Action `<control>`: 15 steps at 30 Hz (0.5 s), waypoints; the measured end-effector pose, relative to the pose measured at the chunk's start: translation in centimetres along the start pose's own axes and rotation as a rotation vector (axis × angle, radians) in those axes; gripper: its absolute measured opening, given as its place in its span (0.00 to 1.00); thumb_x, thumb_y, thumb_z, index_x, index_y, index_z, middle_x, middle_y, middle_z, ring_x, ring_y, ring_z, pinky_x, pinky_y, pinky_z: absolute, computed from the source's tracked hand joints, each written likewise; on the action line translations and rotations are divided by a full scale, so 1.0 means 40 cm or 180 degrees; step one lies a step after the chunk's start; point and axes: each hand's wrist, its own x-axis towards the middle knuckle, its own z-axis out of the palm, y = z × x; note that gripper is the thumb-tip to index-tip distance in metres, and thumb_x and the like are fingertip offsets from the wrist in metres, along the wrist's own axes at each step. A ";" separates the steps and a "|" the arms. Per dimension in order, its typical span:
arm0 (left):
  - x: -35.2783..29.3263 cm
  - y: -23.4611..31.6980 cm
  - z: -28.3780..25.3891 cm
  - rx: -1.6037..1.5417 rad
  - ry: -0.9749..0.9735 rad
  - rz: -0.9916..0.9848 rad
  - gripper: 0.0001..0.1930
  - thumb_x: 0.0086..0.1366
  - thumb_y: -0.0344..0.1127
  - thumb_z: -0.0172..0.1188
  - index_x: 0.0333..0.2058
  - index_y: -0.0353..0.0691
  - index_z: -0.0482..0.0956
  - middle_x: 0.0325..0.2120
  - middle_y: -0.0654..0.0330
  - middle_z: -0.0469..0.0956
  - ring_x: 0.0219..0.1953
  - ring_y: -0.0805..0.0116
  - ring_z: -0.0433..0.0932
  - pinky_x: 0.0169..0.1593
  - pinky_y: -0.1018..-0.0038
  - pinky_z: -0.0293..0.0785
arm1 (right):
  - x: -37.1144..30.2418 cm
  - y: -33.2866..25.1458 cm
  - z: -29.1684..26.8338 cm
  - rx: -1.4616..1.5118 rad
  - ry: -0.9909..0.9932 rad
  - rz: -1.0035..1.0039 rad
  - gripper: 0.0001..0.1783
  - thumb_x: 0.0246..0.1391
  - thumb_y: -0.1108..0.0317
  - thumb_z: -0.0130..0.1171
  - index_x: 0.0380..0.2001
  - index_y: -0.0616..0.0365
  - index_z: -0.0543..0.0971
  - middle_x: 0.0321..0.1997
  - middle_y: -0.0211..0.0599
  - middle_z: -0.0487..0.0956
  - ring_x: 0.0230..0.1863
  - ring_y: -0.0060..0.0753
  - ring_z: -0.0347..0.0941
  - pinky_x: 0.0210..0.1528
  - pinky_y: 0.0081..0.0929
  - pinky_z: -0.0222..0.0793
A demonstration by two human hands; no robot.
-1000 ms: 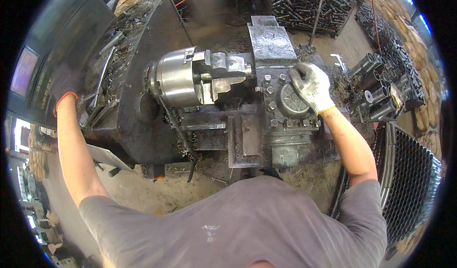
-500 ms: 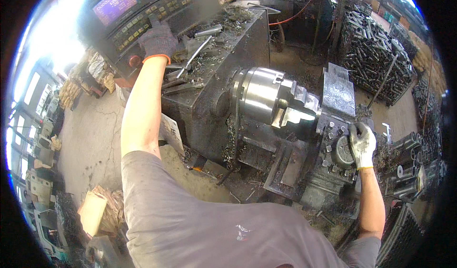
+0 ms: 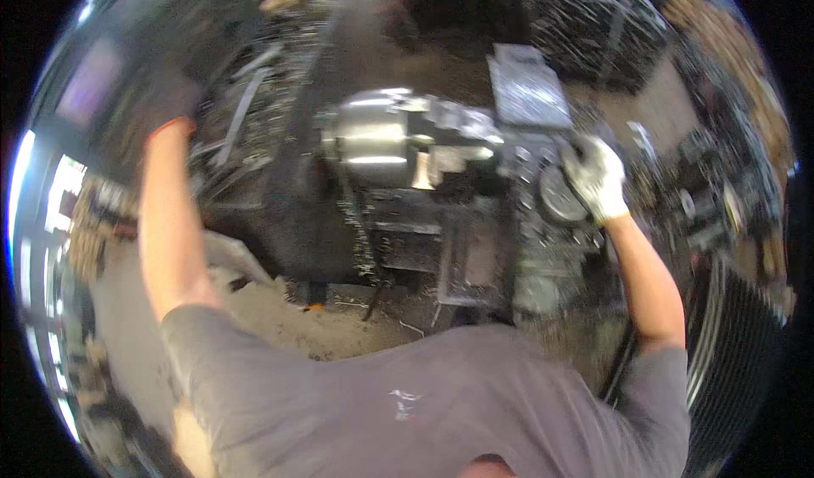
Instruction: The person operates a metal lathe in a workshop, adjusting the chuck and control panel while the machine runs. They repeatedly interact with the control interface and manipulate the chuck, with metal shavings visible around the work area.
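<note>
At the upper left, my left hand, in a dark glove with an orange cuff, reaches to the control panel. Motion blur hides its fingers. On the right, my right hand wears a white glove. Its fingers curl over the edge of the tool post, by the round dark cap on top. Between my arms sits the lathe chuck, shiny and cylindrical, its stepped jaws pointing toward the tool post. A flat grey metal plate lies beyond the tool post.
Metal bars and chips lie on the headstock cover, among them a long rod. A large heap of metal parts stands at the far right. Tubular pieces lie right of my right hand. Concrete floor shows below the machine.
The view has swung, shifting the machine left and upward in the picture and blurring it. My left hand stays at the panel; my right hand stays at the tool post.
</note>
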 end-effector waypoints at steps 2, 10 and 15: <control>-0.002 0.022 -0.016 0.0616 0.0035 -0.0035 0.36 0.68 0.55 0.61 0.68 0.41 0.74 0.66 0.39 0.73 0.67 0.41 0.75 0.68 0.53 0.70 | -0.002 -0.002 -0.006 -0.0030 -0.0125 0.0206 0.15 0.60 0.55 0.65 0.38 0.54 0.88 0.38 0.49 0.86 0.41 0.54 0.84 0.45 0.45 0.79; -0.001 0.028 -0.014 0.0789 0.0399 0.0152 0.32 0.65 0.60 0.58 0.57 0.41 0.84 0.57 0.37 0.80 0.60 0.37 0.80 0.60 0.48 0.78 | 0.014 -0.022 -0.014 0.0003 -0.0381 0.0255 0.15 0.62 0.50 0.63 0.37 0.48 0.88 0.36 0.46 0.86 0.41 0.54 0.84 0.45 0.47 0.78; 0.048 -0.017 0.033 0.0965 0.0374 0.0189 0.35 0.67 0.60 0.57 0.64 0.41 0.78 0.61 0.38 0.77 0.63 0.40 0.77 0.62 0.47 0.77 | 0.017 -0.019 -0.013 -0.0043 -0.0461 0.0424 0.15 0.62 0.52 0.65 0.38 0.51 0.88 0.38 0.47 0.86 0.43 0.53 0.84 0.47 0.44 0.78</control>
